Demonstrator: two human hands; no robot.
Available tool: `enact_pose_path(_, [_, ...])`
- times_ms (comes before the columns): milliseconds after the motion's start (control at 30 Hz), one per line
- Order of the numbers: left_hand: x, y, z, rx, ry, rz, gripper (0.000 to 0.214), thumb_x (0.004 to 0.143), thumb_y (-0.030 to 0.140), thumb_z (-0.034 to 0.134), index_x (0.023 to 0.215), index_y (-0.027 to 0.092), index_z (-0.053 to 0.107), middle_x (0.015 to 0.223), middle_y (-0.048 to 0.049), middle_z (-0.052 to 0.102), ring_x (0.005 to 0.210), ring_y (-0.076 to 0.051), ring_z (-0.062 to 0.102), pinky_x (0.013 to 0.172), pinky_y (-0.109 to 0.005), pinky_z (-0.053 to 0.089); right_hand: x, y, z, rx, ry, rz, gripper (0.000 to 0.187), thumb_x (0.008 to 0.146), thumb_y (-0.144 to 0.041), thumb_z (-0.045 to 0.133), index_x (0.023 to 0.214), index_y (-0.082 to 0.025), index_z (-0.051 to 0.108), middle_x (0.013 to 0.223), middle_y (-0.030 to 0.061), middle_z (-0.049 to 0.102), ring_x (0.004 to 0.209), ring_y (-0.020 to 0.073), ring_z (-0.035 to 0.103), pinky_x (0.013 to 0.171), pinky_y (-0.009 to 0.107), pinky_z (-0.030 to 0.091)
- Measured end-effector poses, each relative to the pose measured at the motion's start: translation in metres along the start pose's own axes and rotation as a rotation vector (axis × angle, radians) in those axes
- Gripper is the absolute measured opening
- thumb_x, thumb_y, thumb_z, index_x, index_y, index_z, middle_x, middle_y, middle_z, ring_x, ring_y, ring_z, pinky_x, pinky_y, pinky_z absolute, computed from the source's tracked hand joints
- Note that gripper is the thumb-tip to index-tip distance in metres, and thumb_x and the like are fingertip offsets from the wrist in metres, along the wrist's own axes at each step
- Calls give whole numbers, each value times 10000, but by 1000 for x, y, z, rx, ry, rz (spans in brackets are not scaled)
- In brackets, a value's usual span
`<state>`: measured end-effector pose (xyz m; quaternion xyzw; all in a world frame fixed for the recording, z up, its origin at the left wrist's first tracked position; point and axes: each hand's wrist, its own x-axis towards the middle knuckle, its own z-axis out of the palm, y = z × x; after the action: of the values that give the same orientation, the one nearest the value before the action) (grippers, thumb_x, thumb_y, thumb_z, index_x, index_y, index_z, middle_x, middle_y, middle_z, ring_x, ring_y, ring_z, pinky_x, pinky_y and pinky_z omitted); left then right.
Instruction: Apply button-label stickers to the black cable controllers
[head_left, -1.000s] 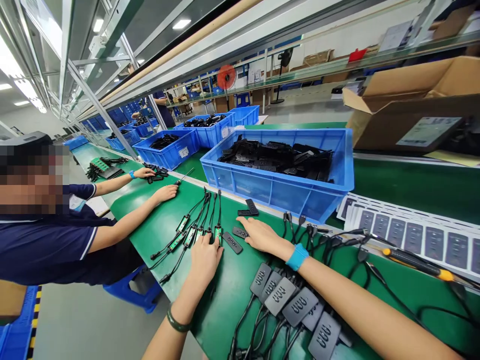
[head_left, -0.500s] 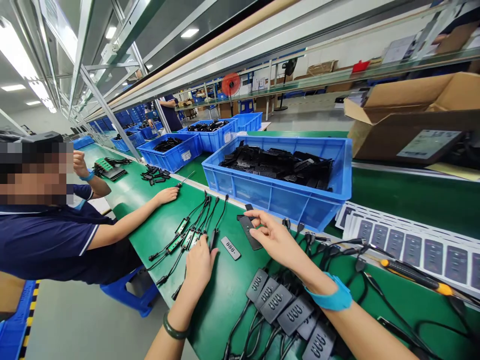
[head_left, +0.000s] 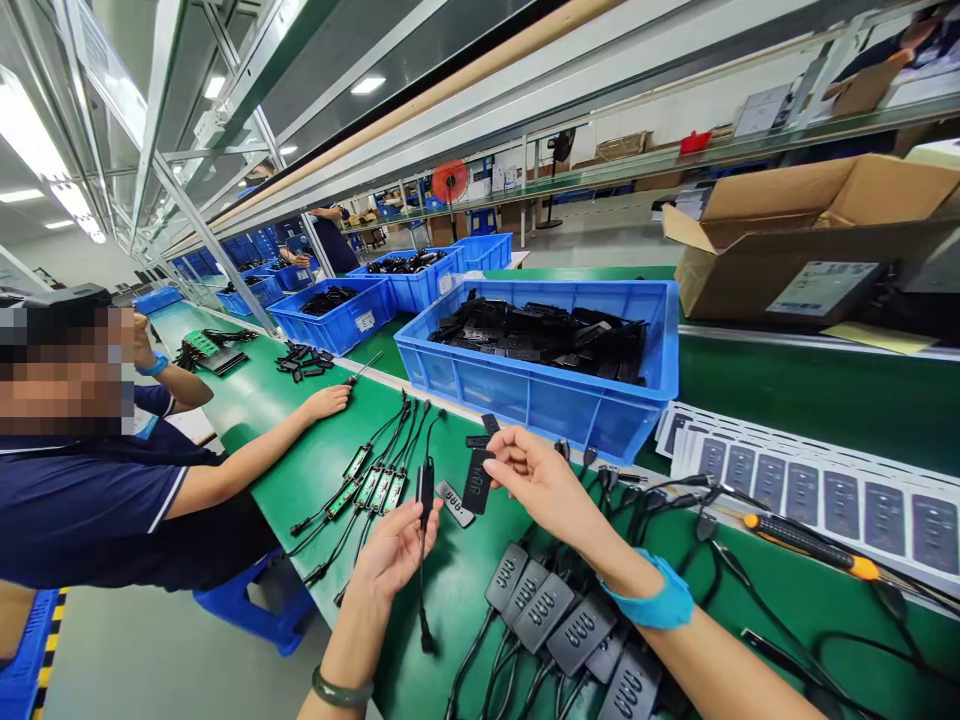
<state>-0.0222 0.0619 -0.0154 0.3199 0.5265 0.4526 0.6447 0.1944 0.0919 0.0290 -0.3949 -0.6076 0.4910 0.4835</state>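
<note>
The cover (head_left: 477,483) is a flat black oblong with rounded cut-outs in a row across its face, and it is tilted a little from upright. The unit (head_left: 426,488) is a slim black piece, seen almost edge-on from here, with a cable running out of each end; the lower one hangs to a plug (head_left: 427,640). The cover sits at the fingertips of the right hand (head_left: 536,480), jutting out to the left of them above the green table (head_left: 300,455). The unit stands between the thumb and fingers of the left hand (head_left: 401,548), most of it rising above their tips, near the cover but apart from it. The right thumb and forefinger are closed in a pinch on the cover's upper right edge, the other fingers loosely bent. The left hand, palm partly turned up, pinches the unit near its lower end, its remaining fingers curled in. A second cover (head_left: 457,505) lies on the table between the two hands, just behind them, and a row of green boards (head_left: 371,487) lies off to the left.
</note>
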Motion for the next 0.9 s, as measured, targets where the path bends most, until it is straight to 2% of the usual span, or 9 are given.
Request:
enact_pose_path(100, [-6, -3, 8, -117, -37, -67, 239, 788, 129, 714, 1013, 85, 648, 732, -14, 615, 622, -53, 615, 569, -129, 495, 0, 1, 2, 10, -11, 1, 212, 820, -377, 611, 913, -211, 519, 702, -13, 595, 651, 152, 606, 564, 277, 448])
enact_pose_path(200, [-15, -6, 17, -174, -80, -43, 413, 689, 131, 816, 1072, 131, 662, 789, -2, 634, 612, -51, 611, 486, -112, 443, -1, 2, 5, 18, -17, 8, 213, 817, -379, 614, 924, -207, 549, 695, -10, 596, 652, 154, 607, 557, 275, 455])
enact_pose_path(267, [-22, -6, 23, -167, -145, 10, 498, 628, 141, 861, 1086, 154, 667, 889, -25, 670, 674, -85, 652, 528, -142, 478, -3, 2, 7, 20, -24, 15, 203, 820, -380, 611, 904, -203, 560, 726, -5, 591, 650, 146, 603, 549, 270, 459])
enact_pose_path(367, [-30, -4, 31, -89, -215, 79, 521, 642, 214, 865, 1120, 157, 668, 1023, -83, 693, 782, -157, 702, 615, -197, 524, -4, 3, 11, 41, -64, 42, 203, 823, -391, 615, 870, -202, 561, 767, -9, 575, 620, 131, 606, 536, 264, 469])
enact_pose_path(500, [-37, -2, 37, 8, -218, 112, 543, 643, 272, 861, 1134, 143, 670, 1154, -146, 683, 880, -233, 718, 697, -269, 556, -5, 6, 15, 134, -148, 96, 255, 813, -434, 642, 860, -199, 556, 767, -17, 558, 596, 128, 611, 531, 265, 492])
enact_pose_path(667, [-43, -1, 41, 79, -211, 115, 603, 583, 240, 886, 1137, 145, 669, 1155, -139, 694, 928, -248, 709, 816, -340, 557, -5, 12, 17, 127, -168, 116, 268, 799, -425, 666, 877, -188, 569, 788, -14, 559, 607, 126, 606, 589, 289, 519])
enact_pose_path(767, [-44, -1, 43, 146, -202, 151, 585, 642, 338, 851, 1148, 125, 651, 1081, -136, 707, 869, -227, 704, 771, -333, 561, -6, 13, 18, 114, -154, 133, 285, 792, -420, 678, 899, -192, 545, 806, -15, 555, 598, 122, 606, 574, 279, 501])
enact_pose_path(833, [-45, -2, 44, 216, -204, 206, 543, 744, 435, 760, 1154, 105, 629, 1033, -142, 708, 818, -213, 695, 713, -319, 560, -7, 11, 18, 130, -140, 142, 329, 772, -430, 704, 929, -199, 530, 861, -12, 557, 594, 105, 590, 568, 264, 485])
enact_pose_path(900, [-46, -4, 44, 307, -207, 274, 492, 842, 478, 637, 1155, 101, 605, 1025, -148, 703, 816, -213, 692, 694, -316, 559, -8, 8, 17, 162, -191, 138, 371, 776, -462, 703, 984, -198, 546, 888, -2, 574, 628, 103, 578, 607, 267, 489])
